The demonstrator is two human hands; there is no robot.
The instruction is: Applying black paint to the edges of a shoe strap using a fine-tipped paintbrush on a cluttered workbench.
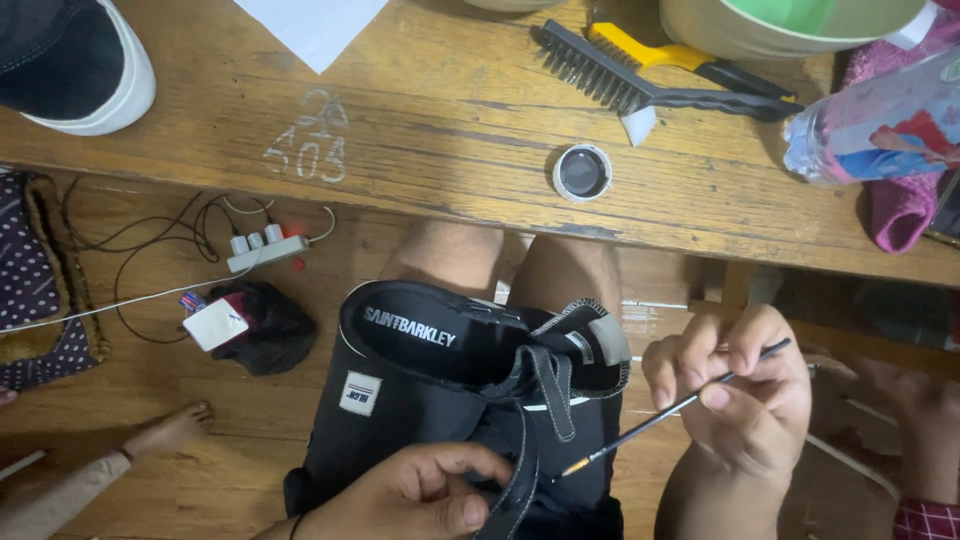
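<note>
A black shoe (440,345) with a white edge and a strap lies on my lap, opening toward the table. My left hand (415,495) grips its near end, thumb across the strap. My right hand (740,395) pinches a thin dark paintbrush (672,412) whose fine tip points left, close to the shoe's strap. A small round open tin (583,171) with dark contents sits on the wooden table (420,130) just beyond my knees.
On the table lie a black and a yellow brush (640,70), a pale bowl (790,25), a plastic bottle (880,120), a pink cloth, white paper and another shoe (75,60). On the floor are a power strip (265,250), cables, and someone's bare foot (165,430).
</note>
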